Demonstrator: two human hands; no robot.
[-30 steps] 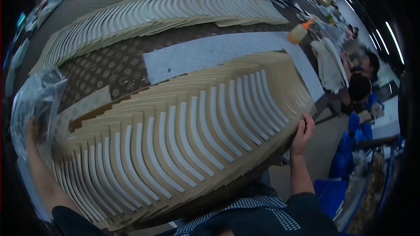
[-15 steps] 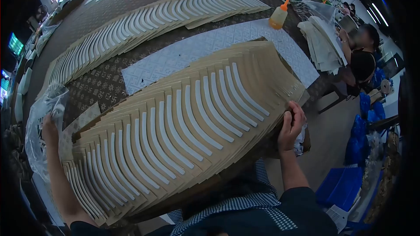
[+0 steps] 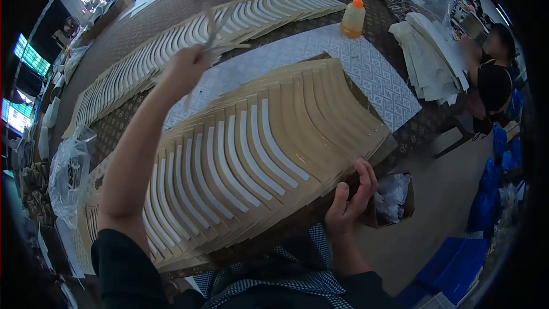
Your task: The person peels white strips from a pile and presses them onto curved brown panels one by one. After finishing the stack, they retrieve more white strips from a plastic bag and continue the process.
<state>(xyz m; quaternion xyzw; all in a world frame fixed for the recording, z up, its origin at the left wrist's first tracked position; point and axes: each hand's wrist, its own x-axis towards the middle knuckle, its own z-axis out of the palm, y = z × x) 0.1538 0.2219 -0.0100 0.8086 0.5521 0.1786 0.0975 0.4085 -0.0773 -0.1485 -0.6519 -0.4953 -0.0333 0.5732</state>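
Note:
A fanned stack of tan curved pieces lies before me, with white curved strips on many of the pieces. My left hand is raised over its far side, closed on thin pale strips that are blurred by motion. My right hand is at the near right edge of the stack, thumb and fingers apart and nothing visible between them. Beyond, a second long row of tan pieces with white strips crosses the table. A patterned white sheet lies between the two.
A glue bottle with an orange tip stands at the back. Clear plastic lies at left. Pale sheets lie at right, near a seated person. An open box with plastic is beside my right hand.
My left hand has left the clear plastic and swung up and right, now with strips in it. My right hand has shifted slightly left and down in view. The camera view has shifted.

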